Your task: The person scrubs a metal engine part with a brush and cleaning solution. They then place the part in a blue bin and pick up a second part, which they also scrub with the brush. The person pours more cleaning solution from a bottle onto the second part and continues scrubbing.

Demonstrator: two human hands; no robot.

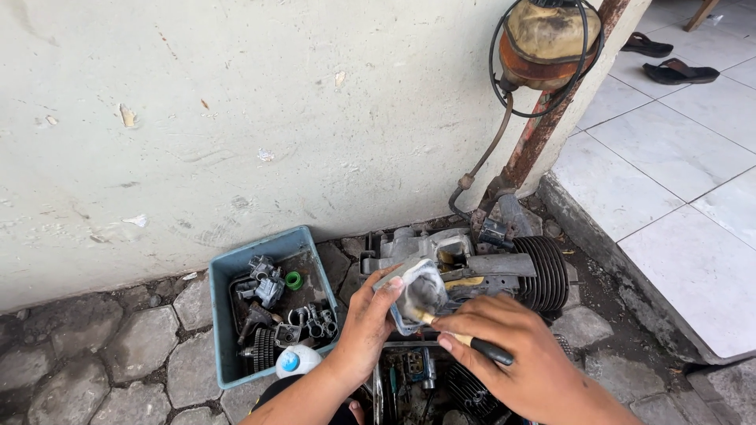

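My left hand (368,323) grips a small grey metal engine part (417,287), held up with its open side toward me. My right hand (516,354) holds a brush with a black handle (484,348); its bristle end is pushed into the part's hollow. Both hands are just in front of a finned engine block (504,271) that lies on the stone ground by the wall.
A blue plastic tray (228,275) at the left holds several dark metal parts, a green ring (294,279) and a white bottle with a blue cap (295,361). A rusty post (539,130) with a dirty tank (549,35) and hoses stands behind. White tiled floor and sandals (679,72) lie to the right.
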